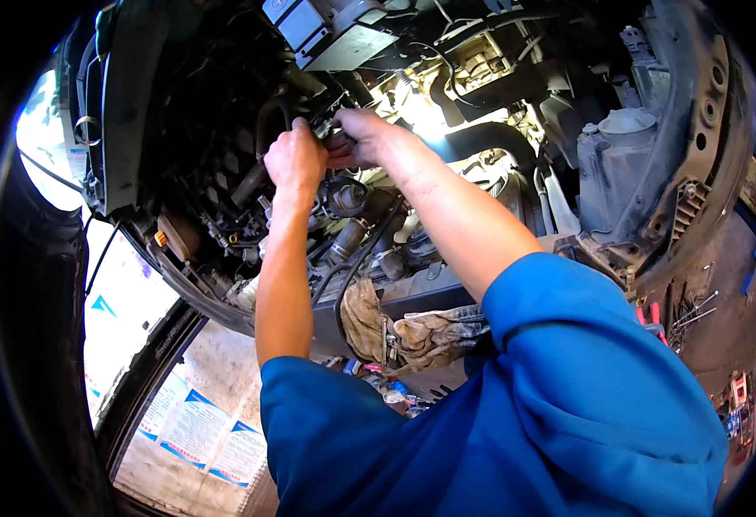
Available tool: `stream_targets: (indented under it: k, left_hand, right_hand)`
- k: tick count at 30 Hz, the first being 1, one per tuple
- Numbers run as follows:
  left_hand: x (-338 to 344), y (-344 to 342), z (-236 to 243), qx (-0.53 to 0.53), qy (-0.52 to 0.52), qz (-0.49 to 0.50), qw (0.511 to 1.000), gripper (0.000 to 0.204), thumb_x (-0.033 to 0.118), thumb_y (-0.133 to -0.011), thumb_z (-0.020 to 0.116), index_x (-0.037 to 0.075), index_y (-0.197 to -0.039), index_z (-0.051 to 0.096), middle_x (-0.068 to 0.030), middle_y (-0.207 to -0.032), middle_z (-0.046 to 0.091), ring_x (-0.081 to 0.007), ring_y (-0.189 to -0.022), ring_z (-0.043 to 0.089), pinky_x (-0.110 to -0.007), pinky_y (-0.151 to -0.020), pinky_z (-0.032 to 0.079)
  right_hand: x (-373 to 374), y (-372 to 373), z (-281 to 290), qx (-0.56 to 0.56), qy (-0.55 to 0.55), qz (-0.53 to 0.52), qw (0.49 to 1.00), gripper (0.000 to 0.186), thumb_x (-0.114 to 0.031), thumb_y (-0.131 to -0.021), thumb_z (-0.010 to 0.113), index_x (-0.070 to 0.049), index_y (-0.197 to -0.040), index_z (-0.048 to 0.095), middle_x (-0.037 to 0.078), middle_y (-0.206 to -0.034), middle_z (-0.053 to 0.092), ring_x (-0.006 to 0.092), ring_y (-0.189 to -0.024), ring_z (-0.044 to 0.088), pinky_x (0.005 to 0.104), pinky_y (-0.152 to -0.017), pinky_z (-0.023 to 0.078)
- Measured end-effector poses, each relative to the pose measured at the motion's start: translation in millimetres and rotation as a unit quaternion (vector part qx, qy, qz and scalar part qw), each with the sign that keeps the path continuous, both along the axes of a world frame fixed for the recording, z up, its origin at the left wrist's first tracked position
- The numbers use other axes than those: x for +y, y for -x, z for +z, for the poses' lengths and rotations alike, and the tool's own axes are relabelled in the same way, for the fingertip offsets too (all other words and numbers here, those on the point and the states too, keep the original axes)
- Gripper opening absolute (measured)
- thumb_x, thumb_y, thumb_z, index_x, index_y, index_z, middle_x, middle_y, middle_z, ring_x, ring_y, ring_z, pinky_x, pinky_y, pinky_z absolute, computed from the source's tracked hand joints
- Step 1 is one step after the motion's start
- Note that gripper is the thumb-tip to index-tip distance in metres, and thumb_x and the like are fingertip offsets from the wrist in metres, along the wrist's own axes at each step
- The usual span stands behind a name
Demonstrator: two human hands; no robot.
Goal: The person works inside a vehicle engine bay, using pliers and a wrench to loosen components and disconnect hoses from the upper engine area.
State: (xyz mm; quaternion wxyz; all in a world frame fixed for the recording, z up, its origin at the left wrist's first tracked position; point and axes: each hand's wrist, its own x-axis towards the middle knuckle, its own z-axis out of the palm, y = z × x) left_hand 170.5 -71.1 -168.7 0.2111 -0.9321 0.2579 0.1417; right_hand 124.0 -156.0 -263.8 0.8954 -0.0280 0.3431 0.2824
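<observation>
Both my arms, in blue sleeves, reach up into a car engine bay. My left hand point(295, 160) is clenched around a black rubber hose point(268, 116) that curves up into the dark left part of the bay. My right hand point(362, 138) meets it from the right, fingers closed on a small dark fitting point(326, 127) at the hose's end. What exactly sits between the fingers is hidden. Below the hands are a round pulley-like part point(345, 196) and more black hoses.
Dirty work gloves and a rag point(412, 332) lie on the front crossmember. A grey reservoir point(615, 164) stands at the right beside the wheel arch point(697, 129). Hand tools point(684, 314) lie on the floor at the right. Printed sheets point(201, 426) lie at lower left.
</observation>
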Motion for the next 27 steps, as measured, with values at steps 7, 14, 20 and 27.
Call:
stream_targets:
  k: [7,14,20,27]
  left_hand:
    - [-10,1,1,0.029,-0.033,-0.024,0.999,0.028,0.018,-0.073,0.065,0.005,-0.096,0.060,-0.0213,-0.084,0.069,-0.0418,-0.080,0.068,-0.052,-0.068,0.055]
    - [-3,-10,-2,0.015,0.009,0.029,0.999,0.023,0.019,-0.081,0.061,0.004,-0.099,0.059,-0.0244,-0.087,0.068,-0.0445,-0.083,0.066,-0.054,-0.073,0.053]
    - [-1,-14,-1,0.011,0.006,0.023,1.000,0.025,0.019,-0.082,0.062,0.006,-0.103,0.060,-0.0250,-0.088,0.069,-0.0461,-0.085,0.066,-0.054,-0.074,0.052]
    - [0,-17,-7,-0.043,0.021,0.017,0.999,0.031,0.016,-0.070,0.069,0.004,-0.097,0.058,-0.0224,-0.083,0.069,-0.0436,-0.081,0.068,-0.051,-0.073,0.055]
  right_hand:
    - [-2,12,-4,0.007,-0.015,-0.030,0.999,0.032,-0.020,-0.093,0.044,0.005,-0.112,0.047,0.030,-0.101,0.062,0.0418,-0.090,0.064,0.0542,-0.084,0.054]
    - [4,6,-1,0.010,-0.034,-0.101,0.994,0.032,-0.020,-0.094,0.042,0.004,-0.113,0.048,0.030,-0.109,0.060,0.0412,-0.096,0.063,0.0542,-0.087,0.053]
    - [27,-3,1,0.089,-0.043,-0.170,0.980,0.034,-0.027,-0.099,0.035,-0.003,-0.115,0.053,0.021,-0.099,0.067,0.0363,-0.084,0.068,0.0530,-0.072,0.057]
    - [45,-18,15,0.183,-0.013,-0.260,0.948,0.026,-0.019,-0.096,0.044,0.001,-0.111,0.054,0.018,-0.098,0.063,0.0300,-0.080,0.065,0.0458,-0.068,0.056]
